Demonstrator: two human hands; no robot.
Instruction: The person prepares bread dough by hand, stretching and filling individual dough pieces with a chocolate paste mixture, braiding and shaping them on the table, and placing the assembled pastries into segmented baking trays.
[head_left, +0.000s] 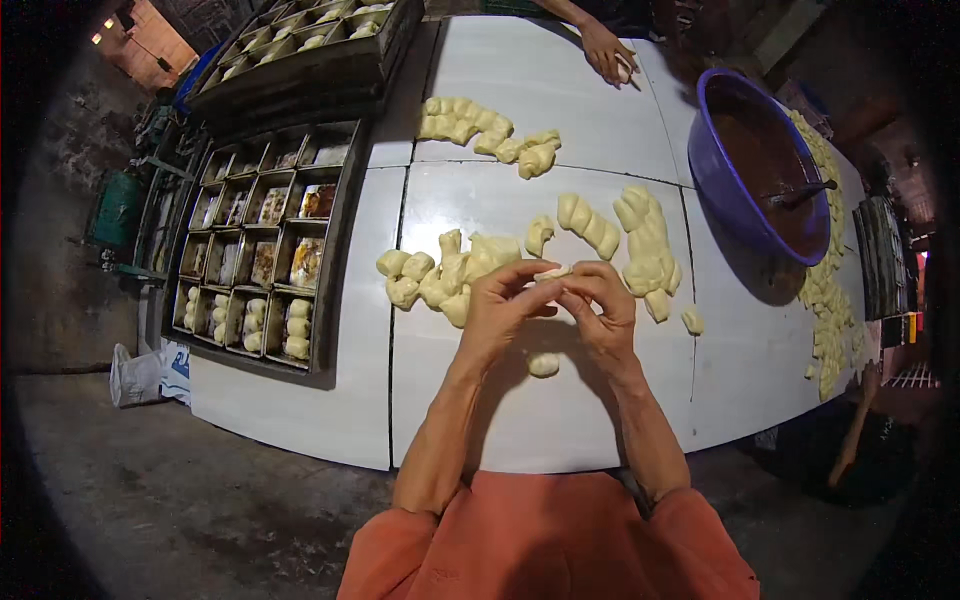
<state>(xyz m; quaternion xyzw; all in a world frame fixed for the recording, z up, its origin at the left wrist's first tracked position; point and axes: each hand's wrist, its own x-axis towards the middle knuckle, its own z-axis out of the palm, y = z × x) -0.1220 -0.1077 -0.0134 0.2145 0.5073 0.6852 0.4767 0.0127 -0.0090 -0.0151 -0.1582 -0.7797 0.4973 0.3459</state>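
Observation:
Above the white table, both hands come together on one small piece of pale dough (552, 273). My left hand (508, 303) pinches it from one side with thumb and fingers. On the other side, my right hand (603, 305) grips it the same way. Below them a rounded dough ball (543, 365) lies on the table between my forearms. Just beyond the hands are a heap of dough pieces (450, 270) at left, a short row of joined dough pieces (588, 226) in the middle, and a longer dough strip (647, 240) at right.
At left, a divided metal baking tray (335, 250) has dough balls in its nearest compartments; another tray (290, 75) stands behind it. A purple basin (703, 165) of brown filling stands at right, near many small dough pieces (828, 330). Across the table is another person's hand (604, 50).

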